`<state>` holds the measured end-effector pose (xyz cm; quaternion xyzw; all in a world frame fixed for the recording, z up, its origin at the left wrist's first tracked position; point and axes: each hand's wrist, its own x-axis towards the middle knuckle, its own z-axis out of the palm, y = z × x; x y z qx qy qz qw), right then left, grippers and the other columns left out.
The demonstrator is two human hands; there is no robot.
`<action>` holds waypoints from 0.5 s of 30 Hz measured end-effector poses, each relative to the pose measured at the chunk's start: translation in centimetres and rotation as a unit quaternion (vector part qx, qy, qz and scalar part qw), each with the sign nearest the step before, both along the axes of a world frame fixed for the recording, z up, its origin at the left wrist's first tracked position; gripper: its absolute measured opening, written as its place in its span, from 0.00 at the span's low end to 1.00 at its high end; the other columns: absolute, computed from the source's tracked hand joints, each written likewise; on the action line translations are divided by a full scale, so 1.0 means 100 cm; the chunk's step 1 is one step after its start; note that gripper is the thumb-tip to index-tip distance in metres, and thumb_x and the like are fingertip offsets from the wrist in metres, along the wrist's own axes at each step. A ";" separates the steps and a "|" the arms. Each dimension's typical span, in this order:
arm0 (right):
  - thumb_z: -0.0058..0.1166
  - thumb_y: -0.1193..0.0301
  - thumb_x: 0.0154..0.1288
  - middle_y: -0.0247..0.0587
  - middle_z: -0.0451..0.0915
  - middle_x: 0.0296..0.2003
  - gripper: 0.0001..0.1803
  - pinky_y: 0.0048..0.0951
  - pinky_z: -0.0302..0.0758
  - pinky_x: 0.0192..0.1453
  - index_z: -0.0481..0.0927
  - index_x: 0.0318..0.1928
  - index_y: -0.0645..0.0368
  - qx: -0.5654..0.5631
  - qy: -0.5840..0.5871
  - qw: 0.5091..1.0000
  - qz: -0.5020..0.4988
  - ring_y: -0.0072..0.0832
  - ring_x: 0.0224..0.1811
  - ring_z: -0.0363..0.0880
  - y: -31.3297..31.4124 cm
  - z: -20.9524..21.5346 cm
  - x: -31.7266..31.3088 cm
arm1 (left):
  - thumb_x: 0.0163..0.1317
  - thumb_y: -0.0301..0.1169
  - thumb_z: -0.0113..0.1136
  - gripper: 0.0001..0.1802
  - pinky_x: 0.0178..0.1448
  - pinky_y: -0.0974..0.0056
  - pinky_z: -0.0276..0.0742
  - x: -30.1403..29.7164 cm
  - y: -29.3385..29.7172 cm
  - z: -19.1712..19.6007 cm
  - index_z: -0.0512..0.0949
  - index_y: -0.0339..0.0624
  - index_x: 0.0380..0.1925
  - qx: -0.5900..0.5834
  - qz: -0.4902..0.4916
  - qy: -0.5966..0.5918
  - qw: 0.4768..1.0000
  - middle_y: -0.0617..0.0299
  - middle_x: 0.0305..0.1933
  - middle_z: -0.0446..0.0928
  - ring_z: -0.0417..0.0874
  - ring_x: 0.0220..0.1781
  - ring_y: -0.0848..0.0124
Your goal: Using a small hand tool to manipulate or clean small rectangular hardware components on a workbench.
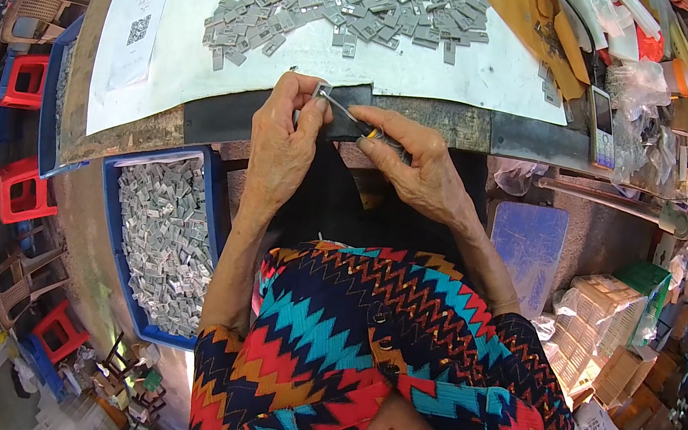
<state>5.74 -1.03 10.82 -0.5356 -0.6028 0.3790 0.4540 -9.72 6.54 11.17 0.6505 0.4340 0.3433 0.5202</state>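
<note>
Between thumb and fingers of my left hand [286, 123] is a small grey rectangular part [322, 90], held just above the near edge of the table. My right hand [409, 156] grips a hand tool [369, 130] that looks like a screwdriver, with a thin metal shaft and a black and yellow handle. The shaft's tip meets the grey part; how it engages is too small to tell. Beyond both hands, a heap of similar grey parts [365, 2] is spread over the white sheet [181, 60] on the table.
A blue crate [107, 191] full of grey parts stands below left. Brown paper [530, 17], a phone-like device [602, 128] and plastic bags [639, 89] lie at the table's right. Red stools [24, 189] stand far left. A blue stool top [526, 249] is at right.
</note>
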 end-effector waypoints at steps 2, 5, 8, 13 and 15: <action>0.51 0.73 0.57 0.53 0.76 0.42 0.17 0.34 0.71 0.47 0.72 0.48 0.66 0.016 0.003 1.000 -0.007 0.41 0.44 0.76 0.000 -0.001 -0.002 | 0.60 0.24 0.47 0.06 0.29 0.70 0.67 0.002 -0.003 0.003 0.69 0.33 0.36 0.032 0.007 0.038 0.999 0.60 0.24 0.72 0.71 0.25 0.76; 0.52 0.73 0.56 0.52 0.77 0.37 0.17 0.35 0.72 0.41 0.72 0.47 0.66 0.029 -0.029 0.999 -0.019 0.44 0.39 0.77 -0.001 0.002 -0.005 | 0.59 0.22 0.48 0.05 0.29 0.65 0.69 0.003 -0.004 -0.002 0.68 0.34 0.35 0.132 0.019 0.100 0.986 0.52 0.25 0.73 0.75 0.25 0.64; 0.53 0.73 0.56 0.48 0.74 0.30 0.19 0.35 0.72 0.32 0.70 0.49 0.63 0.046 -0.117 0.992 -0.020 0.42 0.31 0.76 -0.004 0.006 -0.011 | 0.57 0.21 0.49 0.06 0.30 0.60 0.70 0.005 -0.005 -0.004 0.68 0.34 0.35 0.250 0.037 0.146 0.956 0.47 0.28 0.72 0.75 0.27 0.53; 0.53 0.77 0.54 0.43 0.69 0.25 0.23 0.33 0.68 0.25 0.69 0.53 0.60 0.108 -0.277 0.951 -0.084 0.39 0.23 0.71 -0.009 0.006 -0.024 | 0.55 0.20 0.51 0.08 0.30 0.57 0.70 0.006 -0.007 -0.008 0.67 0.35 0.36 0.313 0.045 0.175 0.932 0.47 0.30 0.72 0.75 0.29 0.50; 0.53 0.77 0.54 0.43 0.69 0.25 0.22 0.32 0.68 0.24 0.69 0.52 0.60 0.114 -0.246 0.959 -0.081 0.38 0.23 0.71 -0.008 0.004 -0.023 | 0.54 0.19 0.51 0.09 0.30 0.57 0.71 0.006 -0.008 -0.008 0.68 0.34 0.36 0.320 0.042 0.167 0.932 0.48 0.29 0.72 0.76 0.29 0.50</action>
